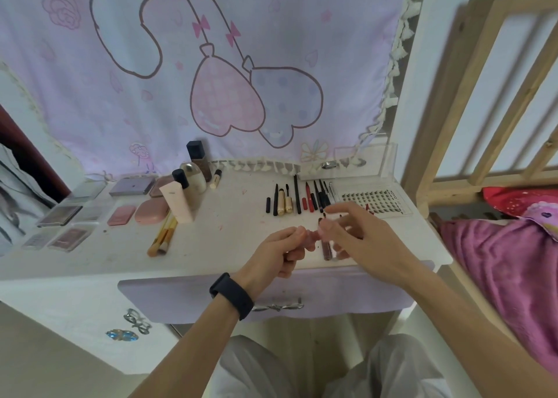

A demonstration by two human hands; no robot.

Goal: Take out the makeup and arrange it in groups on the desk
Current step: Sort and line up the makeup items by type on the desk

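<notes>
Over the front of the white desk point(229, 240), my left hand point(279, 252) and my right hand point(359, 240) meet on one small pink makeup item point(314, 235), each pinching an end. Its exact shape is hidden by my fingers. A clear lip gloss tube point(327, 248) lies on the desk just under my right hand. Behind my hands, several dark pencils and liners point(302, 198) lie in a row. Eyeshadow palettes point(60, 216) are grouped at the left, with pink compacts point(151, 212), bottles point(193, 180) and brushes point(163, 237) nearer the middle.
A sheet of false lashes point(374, 201) lies at the desk's right end, behind it a clear acrylic box point(347, 162). A lilac drawer front point(181, 298) faces me below the desk edge. A wooden bed rail point(483, 95) and pink bedding point(507, 261) stand at the right.
</notes>
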